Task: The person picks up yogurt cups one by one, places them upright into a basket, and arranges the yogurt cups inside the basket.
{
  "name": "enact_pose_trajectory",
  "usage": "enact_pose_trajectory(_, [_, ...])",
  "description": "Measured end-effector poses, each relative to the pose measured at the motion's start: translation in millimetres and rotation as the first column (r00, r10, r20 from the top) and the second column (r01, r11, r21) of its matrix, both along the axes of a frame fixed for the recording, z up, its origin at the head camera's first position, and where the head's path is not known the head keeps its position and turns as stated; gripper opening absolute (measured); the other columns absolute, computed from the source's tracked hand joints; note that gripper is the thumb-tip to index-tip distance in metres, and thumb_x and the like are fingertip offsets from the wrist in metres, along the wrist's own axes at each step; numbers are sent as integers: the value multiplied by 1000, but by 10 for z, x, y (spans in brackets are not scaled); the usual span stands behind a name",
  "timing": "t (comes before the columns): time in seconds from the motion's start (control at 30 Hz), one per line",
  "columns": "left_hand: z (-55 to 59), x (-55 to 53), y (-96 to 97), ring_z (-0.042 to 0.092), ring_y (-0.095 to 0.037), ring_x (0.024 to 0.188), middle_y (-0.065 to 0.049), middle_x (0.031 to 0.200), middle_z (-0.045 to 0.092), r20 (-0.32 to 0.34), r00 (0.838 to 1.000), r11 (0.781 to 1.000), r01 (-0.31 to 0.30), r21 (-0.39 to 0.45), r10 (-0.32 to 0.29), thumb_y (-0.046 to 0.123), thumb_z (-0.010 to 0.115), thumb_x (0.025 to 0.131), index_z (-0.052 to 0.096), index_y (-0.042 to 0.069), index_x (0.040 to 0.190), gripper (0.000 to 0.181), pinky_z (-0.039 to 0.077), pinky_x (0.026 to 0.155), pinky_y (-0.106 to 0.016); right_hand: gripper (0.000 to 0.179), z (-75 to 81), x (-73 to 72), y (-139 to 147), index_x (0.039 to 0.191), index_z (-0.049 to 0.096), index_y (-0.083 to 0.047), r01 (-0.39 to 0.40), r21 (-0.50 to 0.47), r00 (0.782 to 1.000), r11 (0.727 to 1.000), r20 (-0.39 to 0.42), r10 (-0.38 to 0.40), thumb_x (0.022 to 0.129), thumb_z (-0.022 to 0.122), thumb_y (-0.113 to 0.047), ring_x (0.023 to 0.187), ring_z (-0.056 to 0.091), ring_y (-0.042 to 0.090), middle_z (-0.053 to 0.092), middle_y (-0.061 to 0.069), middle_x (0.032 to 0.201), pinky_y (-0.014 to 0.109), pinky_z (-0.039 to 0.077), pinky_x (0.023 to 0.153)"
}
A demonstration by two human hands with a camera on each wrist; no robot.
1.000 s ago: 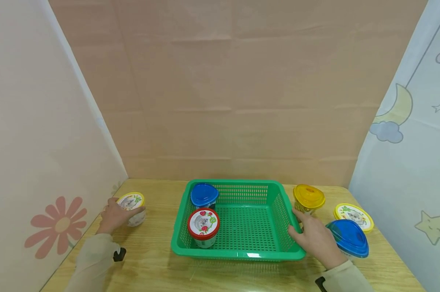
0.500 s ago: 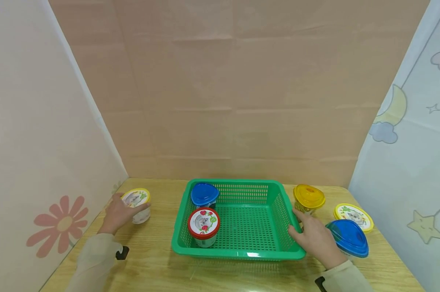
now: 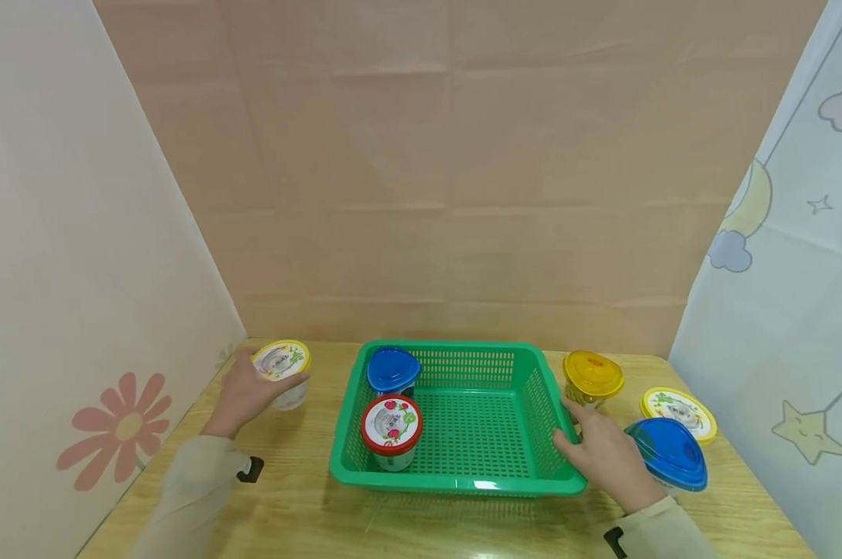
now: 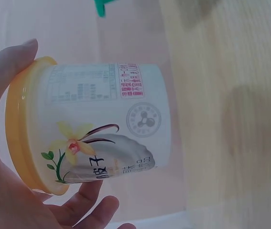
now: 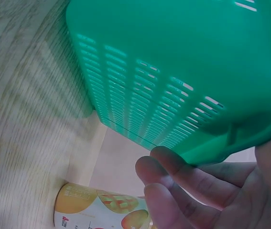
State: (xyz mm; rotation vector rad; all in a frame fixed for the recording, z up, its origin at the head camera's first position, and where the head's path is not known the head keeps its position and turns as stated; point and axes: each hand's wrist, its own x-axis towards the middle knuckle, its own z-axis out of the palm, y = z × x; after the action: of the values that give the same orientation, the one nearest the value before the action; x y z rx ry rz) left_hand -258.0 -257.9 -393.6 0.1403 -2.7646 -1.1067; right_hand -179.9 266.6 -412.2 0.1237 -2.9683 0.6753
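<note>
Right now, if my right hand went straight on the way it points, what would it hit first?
Your right hand would likely meet the green basket first: it seems to touch the right rim, though depth is unclear.

The left grip [image 3: 248, 394] is held with thumb [image 4: 12, 64] opposed to curled fingers [image 4: 84, 200]; in the right grip [image 3: 606, 454], fingers are loosely bent.

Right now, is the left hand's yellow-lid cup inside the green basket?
No, in the head view the left hand holds the yellow-lidded cup outside the green basket, to its left.
</note>
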Motion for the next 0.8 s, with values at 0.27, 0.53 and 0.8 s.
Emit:
enact_pose_trajectory(0.27, [157, 20, 227, 51, -44, 111, -26, 123, 52, -54, 999, 999, 8, -31, -9, 66, 81, 70, 29, -6, 143, 116, 48, 83, -53, 63, 6, 9, -2, 140, 50, 8, -4, -3, 1000, 1000, -2, 4, 91, 67, -28, 70, 62, 16, 70, 21, 109, 31, 45, 48])
enact_pose_trajectory(0.53, [244, 29, 387, 47, -44, 114, -24, 123, 52, -89, 996, 998, 15, -59, -20, 69, 81, 68, 31, -4, 144, 116, 45, 87, -57, 63, 11, 1, -13, 140, 50, 8, -7, -1, 1000, 1000, 2, 7, 91, 67, -28, 75, 65, 19, 69, 22, 112, 32, 47, 50])
enact_pose_trajectory(0.8, [353, 57, 595, 49, -39, 111, -21, 123, 52, -116, 991, 996, 56, -75, -64, 68, 81, 69, 31, -3, 144, 114, 47, 85, -53, 63, 25, 2, -13, 140, 50, 9, -6, 0, 1000, 1000, 6, 6, 92, 67, -27, 72, 63, 18, 70, 21, 105, 32, 45, 48])
